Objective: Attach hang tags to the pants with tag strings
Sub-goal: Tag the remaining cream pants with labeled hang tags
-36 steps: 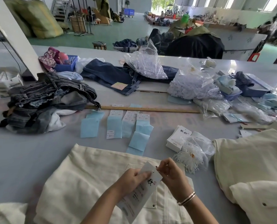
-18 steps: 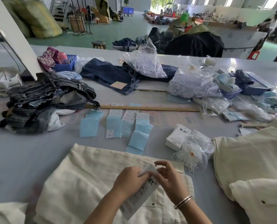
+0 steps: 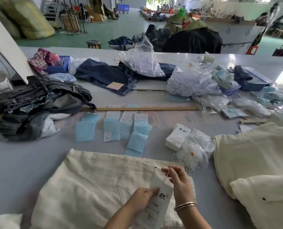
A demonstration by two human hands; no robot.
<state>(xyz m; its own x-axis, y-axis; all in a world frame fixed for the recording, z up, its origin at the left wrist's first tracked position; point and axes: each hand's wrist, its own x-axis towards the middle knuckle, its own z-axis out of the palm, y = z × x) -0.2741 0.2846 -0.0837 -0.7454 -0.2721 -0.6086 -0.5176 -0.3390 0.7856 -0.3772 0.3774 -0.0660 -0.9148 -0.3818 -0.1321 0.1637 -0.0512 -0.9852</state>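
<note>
Cream pants [image 3: 88, 182] lie flat on the grey table in front of me. Over their back pocket my left hand [image 3: 143, 198] pinches a white hang tag [image 3: 159, 202] with black characters by its left edge. A thin white tag string [image 3: 167, 175] rises from the tag's top, and my right hand [image 3: 178, 180] pinches it just above the tag. A bundle of white tag strings [image 3: 189, 157] and a stack of white hang tags [image 3: 176, 138] lie beyond my right hand.
More cream garments [image 3: 256, 159] are heaped at the right. Blue and white paper labels [image 3: 112, 128] lie in rows ahead, before a wooden ruler [image 3: 140, 108]. A pile of jeans [image 3: 38, 104] sits at the left, with plastic bags [image 3: 190, 83] at the back right.
My right hand has lifted away from the tag's top corner and drawn the string up out of it. The left hand has kept its hold on the tag.
</note>
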